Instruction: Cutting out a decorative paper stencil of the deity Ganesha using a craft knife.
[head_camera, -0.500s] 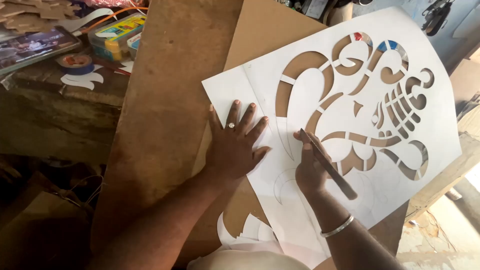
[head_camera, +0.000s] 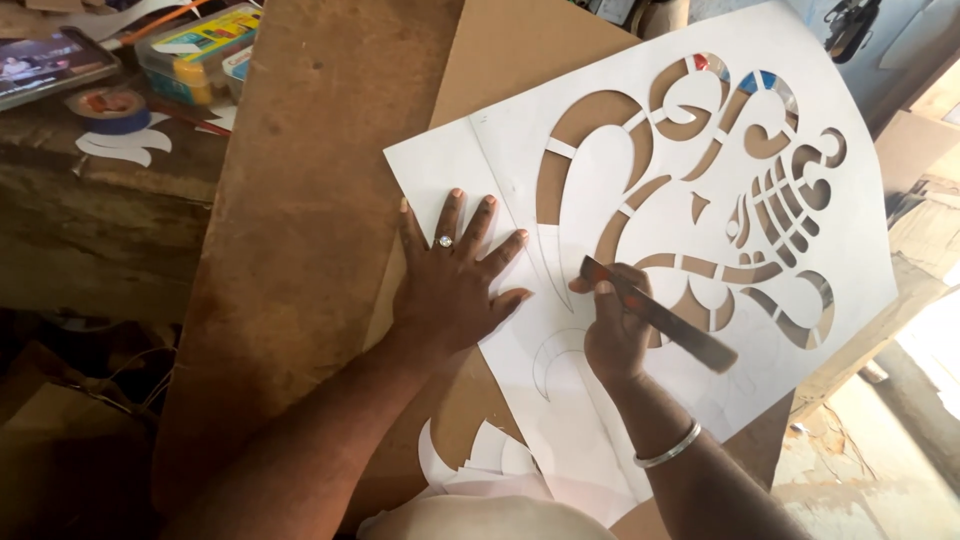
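— How did the stencil (head_camera: 640, 190) look?
— White sheet, curling shapes cut through, brown board (head_camera: 300, 200) beneath. Left hand (head_camera: 455, 285) lay flat and spread on it; right hand (head_camera: 615, 335) was clenched round a blade (head_camera: 655, 315) just beside

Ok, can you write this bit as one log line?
left hand: flat on white paper stencil | right hand: holds dark cutting tool | under: brown board

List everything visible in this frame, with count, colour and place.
stencil sheet: one, white with cut-out curls, on the board, centre-right
board: one, brown, under the sheet
paper offcuts: several, white, bottom centre
tape roll: one, blue, top-left bench
plastic box: one, clear with yellow label, top left
knife: one, dark, in the right hand
bangle: one, silver, right wrist
left hand: flat on the sheet, ring on
right hand: gripping the knife
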